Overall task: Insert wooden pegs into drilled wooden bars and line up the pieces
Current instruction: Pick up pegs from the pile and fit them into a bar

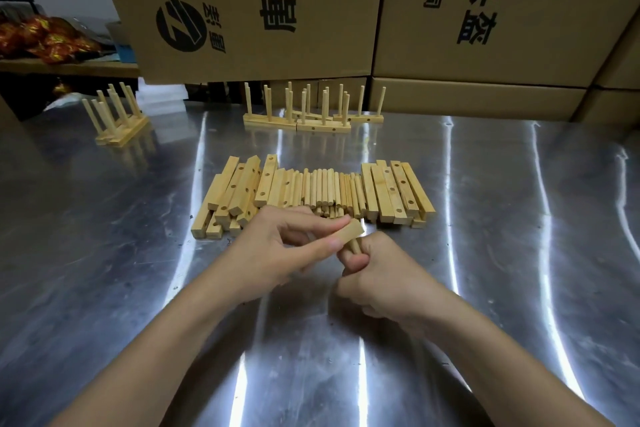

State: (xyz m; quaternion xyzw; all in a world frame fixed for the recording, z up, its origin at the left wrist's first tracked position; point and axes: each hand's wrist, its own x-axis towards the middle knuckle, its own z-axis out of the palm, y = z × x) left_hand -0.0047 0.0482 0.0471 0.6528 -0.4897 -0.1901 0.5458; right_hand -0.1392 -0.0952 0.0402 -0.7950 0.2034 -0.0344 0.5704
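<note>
One bar (348,234) is in my hands, held above the table (519,253) just in front of the loose stock. My left grip (277,253) pinches it between thumb and fingertips, its squared end poking out to the right. My right grip (377,277) is curled round a peg (355,247) whose tip meets the underside of the bar. I cannot tell whether it has entered a hole, since my own fingers cover the joint.

I judge the work well short of half done. A handful of finished pieces (311,114) stand at the back of the table with their pegs upright, roughly in line, and a smaller finished group (114,118) sits apart to the far left. Between them and me lies what is left: a heap of drilled bars (235,194), a row of loose pegs (325,189) lying side by side, and a second stack of bars (398,191) to their right.

Everything is pale, bare wood. The bars are square in section with crisp edges and round holes along one face. The pegs are slim, smooth dowels. The table is scuffed sheet metal streaked with glare, so I expect pieces to slide on it easily. Printed cardboard boxes (259,10) wall off the far side.
</note>
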